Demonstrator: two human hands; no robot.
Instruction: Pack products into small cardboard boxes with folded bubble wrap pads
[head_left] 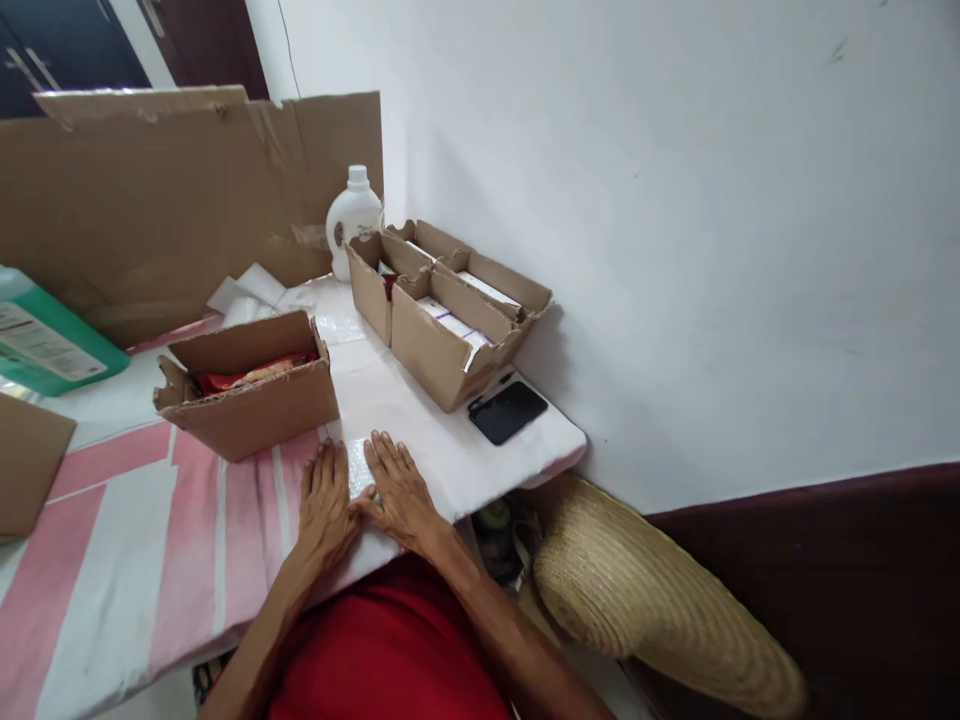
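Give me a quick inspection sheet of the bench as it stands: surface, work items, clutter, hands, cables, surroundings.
Surface: table under a pink and white cloth.
Job's things: small bubble-wrap piece lying flat between the hands.
Clutter: open carton with red packets; two cartons of white boxes; white bottle; black phone.
Hands: left hand and right hand flat, palms down, on the wrap's edges.
Cables: nothing seen.
Surroundings: white wall; cardboard sheet; straw hat.

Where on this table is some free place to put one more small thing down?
Bare cloth lies between the front box and the far boxes, and on the pink stripes left of the left hand. The right hand leaves little room before the phone. The back by the bottle is crowded.
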